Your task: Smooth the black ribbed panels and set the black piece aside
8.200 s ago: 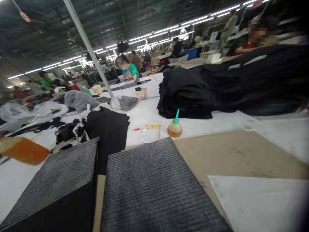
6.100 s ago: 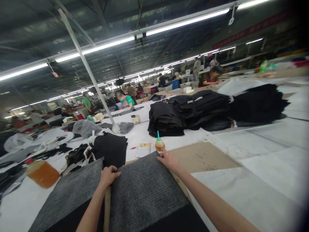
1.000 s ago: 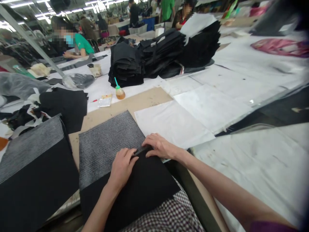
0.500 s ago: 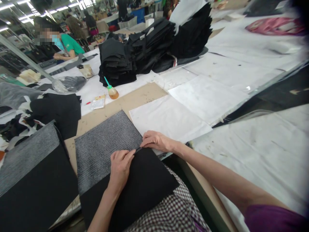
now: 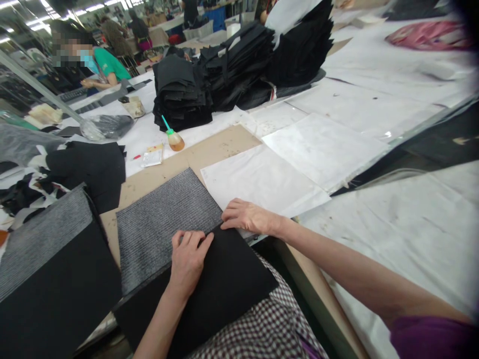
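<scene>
A grey ribbed fabric piece (image 5: pixel 160 224) lies at the table edge, with a black fabric panel (image 5: pixel 228 274) along its near side and over my lap. My left hand (image 5: pixel 189 259) is on the line where the two meet, fingers bent over the black panel's upper edge and thumb on the black side. To the right, at the corner of that same line, my right hand (image 5: pixel 249 217) pinches the black edge between thumb and fingers. The fingertips of both hands are partly hidden.
Another grey-and-black piece (image 5: pixel 56 264) lies at left. Beyond are a squeeze bottle (image 5: pixel 175 141) with amber liquid, stacks of black fabric (image 5: pixel 181 92) and white sheets (image 5: pixel 262 179). A metal pole (image 5: pixel 41 85) slants at upper left. A co-worker in green (image 5: pixel 108 65) sits farther back.
The black panel's left end has shifted slightly toward me and to the left. My left thumb has slid a little right and down; my right hand has moved slightly right.
</scene>
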A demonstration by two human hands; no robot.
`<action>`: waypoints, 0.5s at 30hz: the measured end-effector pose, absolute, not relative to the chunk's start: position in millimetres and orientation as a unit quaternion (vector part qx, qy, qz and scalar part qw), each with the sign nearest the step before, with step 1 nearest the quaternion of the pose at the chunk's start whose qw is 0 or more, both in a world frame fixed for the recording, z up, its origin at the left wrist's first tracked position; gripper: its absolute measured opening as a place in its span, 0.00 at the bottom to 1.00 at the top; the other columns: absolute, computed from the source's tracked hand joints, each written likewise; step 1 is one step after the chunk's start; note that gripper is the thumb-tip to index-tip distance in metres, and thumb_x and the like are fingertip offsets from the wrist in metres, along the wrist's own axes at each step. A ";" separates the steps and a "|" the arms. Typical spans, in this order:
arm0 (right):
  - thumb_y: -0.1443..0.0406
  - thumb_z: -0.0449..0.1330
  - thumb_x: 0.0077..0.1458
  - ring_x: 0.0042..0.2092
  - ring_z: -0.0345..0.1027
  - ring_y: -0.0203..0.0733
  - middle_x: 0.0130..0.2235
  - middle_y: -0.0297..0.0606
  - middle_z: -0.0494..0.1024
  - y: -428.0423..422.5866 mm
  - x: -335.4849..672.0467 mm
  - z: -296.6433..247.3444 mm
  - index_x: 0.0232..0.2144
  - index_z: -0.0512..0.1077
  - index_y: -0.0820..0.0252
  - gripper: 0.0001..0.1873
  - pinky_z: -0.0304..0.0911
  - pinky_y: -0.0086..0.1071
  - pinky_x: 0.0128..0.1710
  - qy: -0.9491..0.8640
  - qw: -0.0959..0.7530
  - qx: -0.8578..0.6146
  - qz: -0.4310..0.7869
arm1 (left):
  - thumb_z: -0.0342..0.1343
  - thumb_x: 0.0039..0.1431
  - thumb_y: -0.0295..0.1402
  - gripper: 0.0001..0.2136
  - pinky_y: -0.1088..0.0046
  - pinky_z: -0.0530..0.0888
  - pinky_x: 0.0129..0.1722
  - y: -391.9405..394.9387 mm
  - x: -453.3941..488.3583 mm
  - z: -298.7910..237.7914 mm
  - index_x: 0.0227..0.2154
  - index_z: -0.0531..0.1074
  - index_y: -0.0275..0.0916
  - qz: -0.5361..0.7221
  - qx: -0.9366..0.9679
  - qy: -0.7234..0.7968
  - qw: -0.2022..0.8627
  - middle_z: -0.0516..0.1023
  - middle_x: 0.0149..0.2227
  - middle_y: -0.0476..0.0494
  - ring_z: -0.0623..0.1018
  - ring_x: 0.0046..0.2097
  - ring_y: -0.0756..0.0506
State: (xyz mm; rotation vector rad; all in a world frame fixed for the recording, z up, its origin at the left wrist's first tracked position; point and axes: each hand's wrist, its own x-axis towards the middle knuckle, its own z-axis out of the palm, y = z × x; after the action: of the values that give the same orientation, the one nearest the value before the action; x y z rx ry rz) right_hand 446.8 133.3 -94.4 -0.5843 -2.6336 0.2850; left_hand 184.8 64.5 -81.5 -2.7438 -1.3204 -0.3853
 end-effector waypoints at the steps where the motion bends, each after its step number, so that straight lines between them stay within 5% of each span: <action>1: 0.66 0.54 0.67 0.44 0.63 0.42 0.43 0.39 0.76 132.8 448.7 -94.5 0.46 0.75 0.56 0.11 0.59 0.39 0.50 -0.948 0.215 -0.209 0.108 | 0.49 0.67 0.27 0.14 0.55 0.61 0.52 64.2 185.0 -81.7 0.51 0.73 0.44 -0.124 -0.894 -0.428 0.039 0.76 0.41 0.44 0.71 0.43 0.45; 6: 0.72 0.51 0.66 0.45 0.64 0.42 0.44 0.41 0.76 130.5 466.3 -102.5 0.49 0.75 0.58 0.16 0.62 0.39 0.49 -0.931 0.242 -0.230 0.147 | 0.49 0.67 0.26 0.14 0.55 0.61 0.53 63.4 183.3 -85.0 0.51 0.72 0.43 -0.124 -0.897 -0.422 0.048 0.76 0.43 0.44 0.72 0.45 0.44; 12: 0.77 0.53 0.58 0.45 0.67 0.45 0.42 0.42 0.76 116.9 477.3 -82.1 0.40 0.77 0.61 0.15 0.66 0.41 0.48 -0.879 0.291 -0.365 0.094 | 0.48 0.68 0.26 0.13 0.55 0.62 0.53 62.2 180.5 -87.0 0.51 0.72 0.42 -0.132 -0.899 -0.413 0.055 0.76 0.44 0.43 0.72 0.45 0.44; 15: 0.77 0.51 0.60 0.48 0.66 0.45 0.48 0.44 0.74 89.7 439.4 -68.7 0.48 0.74 0.61 0.19 0.68 0.38 0.48 -0.827 0.317 -0.458 0.072 | 0.48 0.68 0.26 0.13 0.54 0.62 0.53 62.2 180.6 -87.2 0.52 0.71 0.42 -0.129 -0.900 -0.412 0.058 0.76 0.44 0.43 0.72 0.46 0.43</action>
State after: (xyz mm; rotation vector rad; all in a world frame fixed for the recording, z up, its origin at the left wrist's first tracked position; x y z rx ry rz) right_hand 439.4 89.7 -68.7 -1.2052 -2.1771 0.1887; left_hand 180.6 62.2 -87.2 -2.7271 -1.2495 -0.3910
